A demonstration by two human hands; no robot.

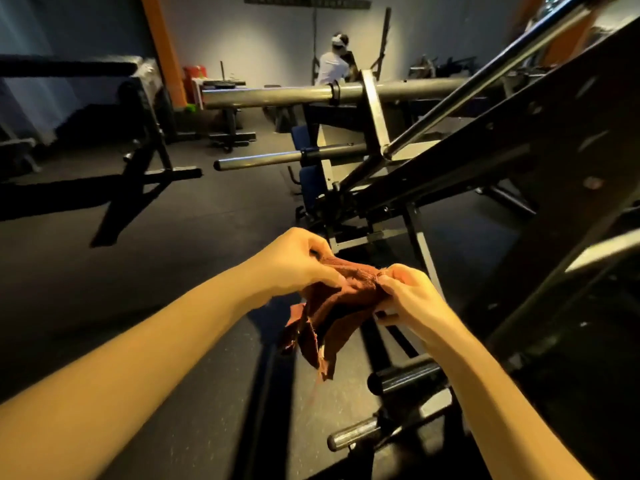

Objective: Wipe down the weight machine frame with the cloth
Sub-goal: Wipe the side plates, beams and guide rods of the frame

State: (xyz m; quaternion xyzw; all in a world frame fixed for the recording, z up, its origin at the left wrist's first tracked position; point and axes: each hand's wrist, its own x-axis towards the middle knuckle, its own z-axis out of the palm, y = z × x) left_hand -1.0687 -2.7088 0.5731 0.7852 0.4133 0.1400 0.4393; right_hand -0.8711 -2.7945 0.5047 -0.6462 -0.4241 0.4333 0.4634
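Head camera: what are the two hands doing?

Both are gripping the cloth (332, 306). The left hand (298, 261) is pinching its upper edge with curled fingers, and the right hand (408, 296) is pinching the other end, thumb on top.

And where is the cloth hanging?

It is hanging bunched in the air between them, its rust-brown corners drooping over the floor (138, 289). It is staying just beside the weight machine frame (519, 161), not touching it.

How is the frame looking?

Its dark sloping beams are rising to the right, with a long steel bar (277, 93) and a shorter rod (287, 157) sticking out to the left. Nearer, a black roller (405, 377) and a stubby peg (353, 436) are jutting out low down.

And the room?

Dark rubber flooring is running everywhere, catching long shadows. Another black rack (149, 133) is standing on the left, an orange column (166, 53) is slanting up past the pale wall (270, 39), and a second person (332, 64) in a white top is showing at the back
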